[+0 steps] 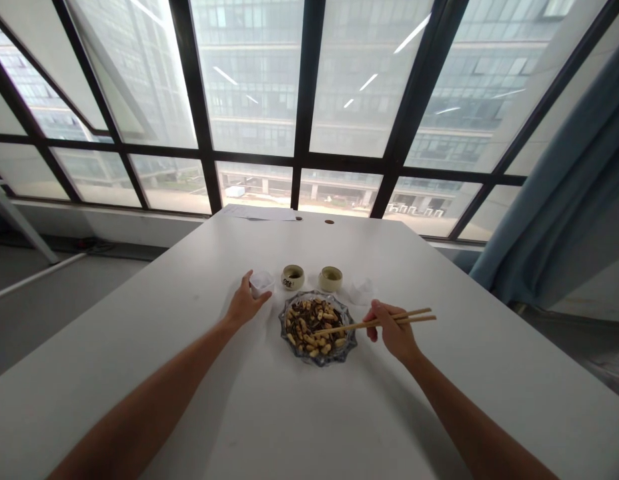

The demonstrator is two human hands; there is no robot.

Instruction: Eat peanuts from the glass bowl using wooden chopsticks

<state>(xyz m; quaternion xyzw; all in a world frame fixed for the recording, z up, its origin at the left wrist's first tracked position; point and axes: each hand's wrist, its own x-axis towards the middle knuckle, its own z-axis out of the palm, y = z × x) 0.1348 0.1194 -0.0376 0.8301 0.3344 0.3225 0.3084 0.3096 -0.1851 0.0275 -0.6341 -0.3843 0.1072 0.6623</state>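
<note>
A scalloped glass bowl (348,344) stands on the white table, filled with peanuts in their shells and thin dark pieces. My right hand (392,330), at the bowl's right, is closed on a pair of wooden chopsticks (354,325), whose tips reach into the peanuts. Up and left of the bowl, my left hand (246,301) grips a small white cup (262,283) between thumb and fingers. Behind the bowl stand two small greenish cups, the left one (292,278) with dark writing and the right one (330,279) plain.
A crumpled whitish item (361,291), too faint to name, lies right of the plain cup. Papers (262,213) rest at the far edge of the table (309,427), near two round holes. Windows rise behind; a blue curtain (554,180) hangs at right.
</note>
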